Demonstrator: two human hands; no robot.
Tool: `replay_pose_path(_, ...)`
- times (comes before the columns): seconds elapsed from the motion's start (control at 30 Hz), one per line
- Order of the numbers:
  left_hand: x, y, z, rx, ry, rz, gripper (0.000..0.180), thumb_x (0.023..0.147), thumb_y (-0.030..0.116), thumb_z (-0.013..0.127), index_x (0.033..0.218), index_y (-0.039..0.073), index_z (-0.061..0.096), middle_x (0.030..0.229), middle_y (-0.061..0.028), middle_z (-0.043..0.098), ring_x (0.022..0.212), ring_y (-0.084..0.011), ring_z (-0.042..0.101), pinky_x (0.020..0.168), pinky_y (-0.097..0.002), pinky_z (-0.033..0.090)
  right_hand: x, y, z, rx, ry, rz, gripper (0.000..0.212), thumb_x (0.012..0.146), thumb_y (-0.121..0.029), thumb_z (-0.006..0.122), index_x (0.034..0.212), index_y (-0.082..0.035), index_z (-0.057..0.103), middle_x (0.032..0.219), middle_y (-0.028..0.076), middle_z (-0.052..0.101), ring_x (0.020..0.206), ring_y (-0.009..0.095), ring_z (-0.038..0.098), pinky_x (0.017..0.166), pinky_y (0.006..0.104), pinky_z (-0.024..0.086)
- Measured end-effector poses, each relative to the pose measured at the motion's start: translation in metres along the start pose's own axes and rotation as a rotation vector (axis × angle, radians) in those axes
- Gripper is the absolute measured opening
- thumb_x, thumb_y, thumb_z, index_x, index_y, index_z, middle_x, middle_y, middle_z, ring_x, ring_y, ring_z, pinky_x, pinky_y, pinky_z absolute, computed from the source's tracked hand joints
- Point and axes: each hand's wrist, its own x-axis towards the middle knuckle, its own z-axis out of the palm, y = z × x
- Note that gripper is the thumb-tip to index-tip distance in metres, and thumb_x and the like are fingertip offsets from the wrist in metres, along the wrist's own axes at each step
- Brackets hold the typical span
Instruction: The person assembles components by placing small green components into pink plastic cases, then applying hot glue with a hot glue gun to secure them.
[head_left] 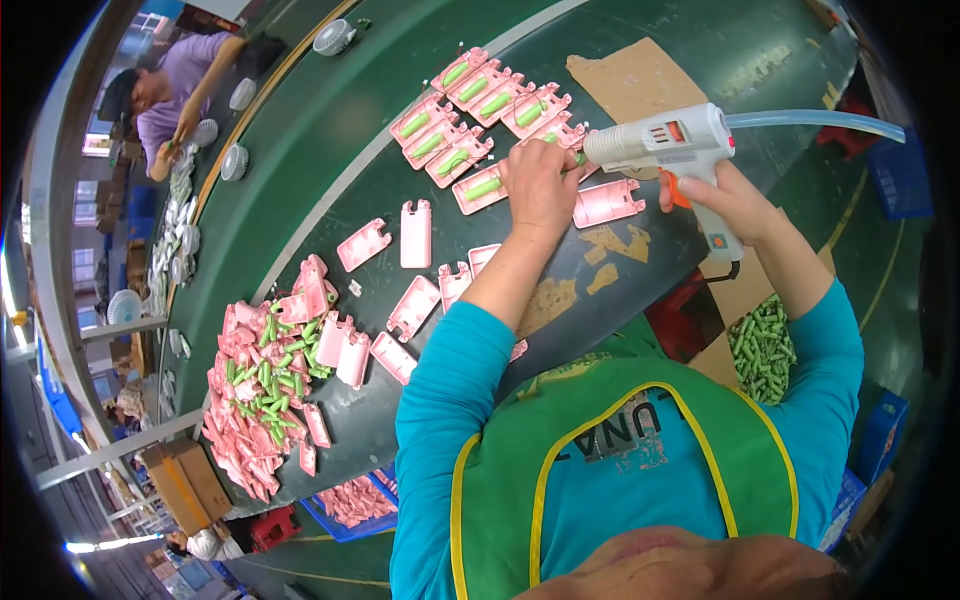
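Observation:
My right hand grips a white hot glue gun by its handle, fingers at the orange trigger. A long translucent glue stick sticks out of its back, and its nozzle points left, close to my left hand. That hand's fingers are bent and drawn together over a pink plastic shell at the near end of the rows; what they pinch is hidden. Pink shells with green cylindrical batteries lie in slanted rows beyond. An empty-looking pink shell lies just below the nozzle.
Left on the dark worktable is a heap of pink shells mixed with green batteries. Loose shells lie between. Cardboard lies beyond. A box of batteries stands by my right arm. Another person works across the green conveyor.

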Motion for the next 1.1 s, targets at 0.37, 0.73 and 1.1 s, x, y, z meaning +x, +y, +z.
replay_pose_path(0.37, 0.002, 0.000, -0.002, 0.013, -0.068, -0.031, 0.024, 0.068, 0.022, 0.083, 0.072, 0.014, 0.061, 0.082, -0.0022, 0.056, 0.088, -0.0257, 0.052, 0.077, -0.0385, 0.035, -0.007, -0.005, -0.002, -0.108, -0.009, 0.019, 0.041, 0.089, -0.031, 0.064, 0.112, 0.001, 0.053, 0.086, 0.008, 0.060, 0.079, 0.016, 0.058, 0.074, 0.0305, 0.047)
replay_pose_path(0.73, -0.011, 0.008, -0.117, -0.229, -0.226, 0.021, 0.010, 0.080, 0.009, 0.058, 0.087, 0.007, 0.065, 0.081, -0.0099, 0.063, 0.081, -0.0310, 0.063, 0.075, -0.0412, 0.049, -0.019, 0.007, -0.011, 0.016, -0.002, 0.029, 0.049, 0.091, -0.036, 0.060, 0.123, 0.000, 0.051, 0.099, 0.010, 0.063, 0.084, 0.015, 0.062, 0.063, 0.0246, 0.050)
replay_pose_path(1.1, -0.178, -0.114, -0.353, 0.554, 0.063, -0.760, 0.023, 0.095, 0.026, 0.054, 0.091, 0.005, 0.061, 0.083, -0.0204, 0.065, 0.079, -0.0423, 0.062, 0.071, -0.0486, 0.049, -0.032, 0.011, -0.021, 0.112, 0.014, 0.050, 0.059, 0.092, -0.047, 0.056, 0.126, 0.001, 0.050, 0.107, 0.012, 0.065, 0.098, 0.017, 0.065, 0.052, 0.0192, 0.046)
